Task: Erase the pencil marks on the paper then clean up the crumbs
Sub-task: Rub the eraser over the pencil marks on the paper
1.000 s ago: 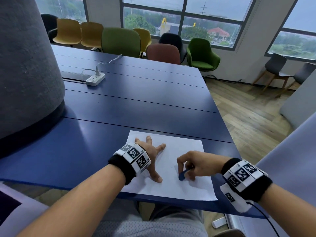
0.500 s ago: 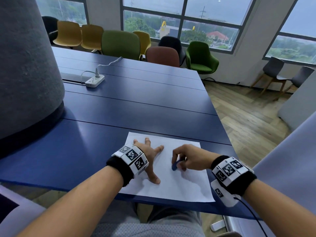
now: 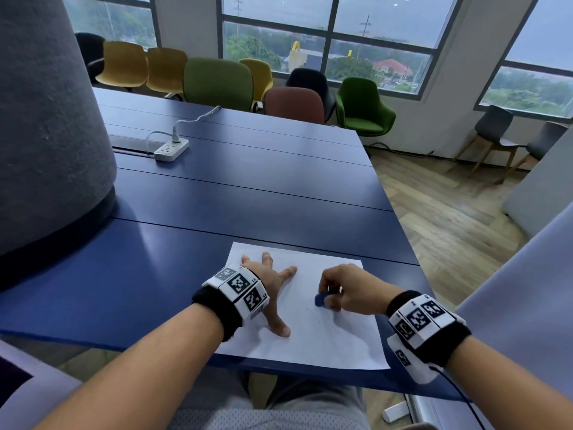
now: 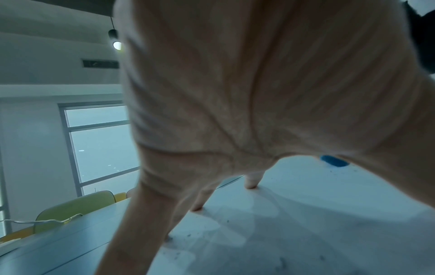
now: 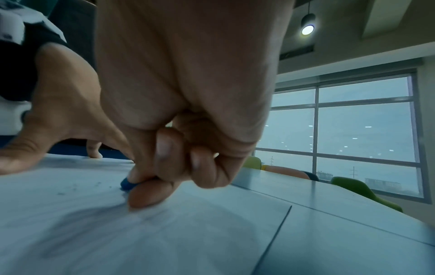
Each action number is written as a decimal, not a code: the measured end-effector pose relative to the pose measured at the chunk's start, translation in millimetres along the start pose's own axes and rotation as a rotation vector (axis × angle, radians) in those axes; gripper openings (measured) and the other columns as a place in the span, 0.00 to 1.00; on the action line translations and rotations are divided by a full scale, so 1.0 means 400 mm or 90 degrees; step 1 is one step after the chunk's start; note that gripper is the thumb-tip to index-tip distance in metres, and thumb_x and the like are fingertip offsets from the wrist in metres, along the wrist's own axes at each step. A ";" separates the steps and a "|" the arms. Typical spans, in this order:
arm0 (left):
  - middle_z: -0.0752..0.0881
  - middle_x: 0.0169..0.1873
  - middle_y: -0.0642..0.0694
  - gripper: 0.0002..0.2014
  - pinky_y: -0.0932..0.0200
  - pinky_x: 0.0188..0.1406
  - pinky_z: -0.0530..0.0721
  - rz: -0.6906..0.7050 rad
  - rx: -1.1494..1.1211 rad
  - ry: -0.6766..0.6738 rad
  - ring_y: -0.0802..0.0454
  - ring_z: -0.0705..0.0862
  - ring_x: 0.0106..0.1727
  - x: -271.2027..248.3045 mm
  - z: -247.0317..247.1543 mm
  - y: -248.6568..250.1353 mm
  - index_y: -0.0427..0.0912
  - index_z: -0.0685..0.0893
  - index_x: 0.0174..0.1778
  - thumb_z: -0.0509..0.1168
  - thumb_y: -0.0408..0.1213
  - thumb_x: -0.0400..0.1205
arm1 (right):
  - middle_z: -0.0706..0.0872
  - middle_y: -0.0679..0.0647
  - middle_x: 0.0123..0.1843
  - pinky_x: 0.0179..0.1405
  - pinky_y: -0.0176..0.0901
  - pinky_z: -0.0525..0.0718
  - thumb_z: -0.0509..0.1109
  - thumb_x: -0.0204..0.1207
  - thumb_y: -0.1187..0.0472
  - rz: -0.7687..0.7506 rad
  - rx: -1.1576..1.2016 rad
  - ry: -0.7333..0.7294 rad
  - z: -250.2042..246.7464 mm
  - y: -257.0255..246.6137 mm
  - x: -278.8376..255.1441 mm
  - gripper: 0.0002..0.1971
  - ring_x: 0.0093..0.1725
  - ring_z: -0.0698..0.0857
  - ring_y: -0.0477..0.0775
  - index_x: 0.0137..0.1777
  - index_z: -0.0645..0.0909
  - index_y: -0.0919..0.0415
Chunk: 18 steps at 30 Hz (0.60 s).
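A white sheet of paper (image 3: 328,339) lies at the near edge of the blue table (image 3: 235,200). My left hand (image 3: 273,283) presses flat on the sheet's left half with fingers spread. My right hand (image 3: 338,293) pinches a small blue eraser (image 3: 321,299) whose tip touches the middle of the paper. In the right wrist view the eraser (image 5: 127,183) sticks out below the thumb and fingers, with grey crumbs (image 5: 77,188) to its left. The left wrist view shows the spread fingers (image 4: 253,180) on the paper (image 4: 306,223), scattered dark crumbs (image 4: 188,236) and the eraser (image 4: 334,161) beyond.
A large grey cylinder (image 3: 46,119) stands on the table at the left. A white power strip (image 3: 171,149) with its cable lies further back. Coloured chairs (image 3: 217,83) line the far side. The table's right edge drops to a wooden floor (image 3: 449,218).
My right hand with the eraser has slid left and slightly away across the paper, then back a little. The left hand stays pressed in place.
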<state>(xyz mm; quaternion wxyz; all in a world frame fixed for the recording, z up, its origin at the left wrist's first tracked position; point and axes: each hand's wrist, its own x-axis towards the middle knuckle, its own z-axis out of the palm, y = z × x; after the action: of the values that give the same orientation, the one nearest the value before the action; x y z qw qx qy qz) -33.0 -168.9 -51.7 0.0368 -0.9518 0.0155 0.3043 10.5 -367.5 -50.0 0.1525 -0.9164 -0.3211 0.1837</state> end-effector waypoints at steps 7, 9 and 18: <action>0.34 0.86 0.38 0.67 0.23 0.76 0.63 0.004 0.000 0.001 0.20 0.42 0.83 0.000 0.003 0.000 0.68 0.33 0.83 0.76 0.72 0.60 | 0.87 0.45 0.37 0.42 0.40 0.85 0.73 0.71 0.64 -0.013 -0.050 -0.099 -0.011 -0.013 -0.031 0.05 0.35 0.82 0.42 0.44 0.85 0.54; 0.34 0.85 0.39 0.67 0.24 0.76 0.63 0.001 0.001 -0.002 0.21 0.42 0.83 0.001 0.002 0.000 0.68 0.33 0.83 0.76 0.72 0.60 | 0.86 0.46 0.41 0.45 0.43 0.86 0.73 0.72 0.61 -0.022 -0.067 -0.021 -0.003 -0.015 -0.009 0.03 0.40 0.83 0.46 0.44 0.84 0.53; 0.35 0.86 0.39 0.67 0.24 0.76 0.63 0.003 0.005 0.000 0.20 0.43 0.83 0.000 0.001 0.002 0.68 0.33 0.83 0.76 0.73 0.60 | 0.87 0.47 0.32 0.36 0.38 0.83 0.74 0.69 0.64 0.007 -0.068 -0.161 -0.034 -0.013 -0.014 0.05 0.30 0.80 0.40 0.40 0.86 0.51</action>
<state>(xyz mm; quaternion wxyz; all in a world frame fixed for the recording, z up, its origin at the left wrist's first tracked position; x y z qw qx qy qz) -33.2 -169.7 -51.9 0.0399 -0.9516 0.0188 0.3040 9.4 -369.5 -34.4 0.0610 -0.8945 -0.3420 0.2813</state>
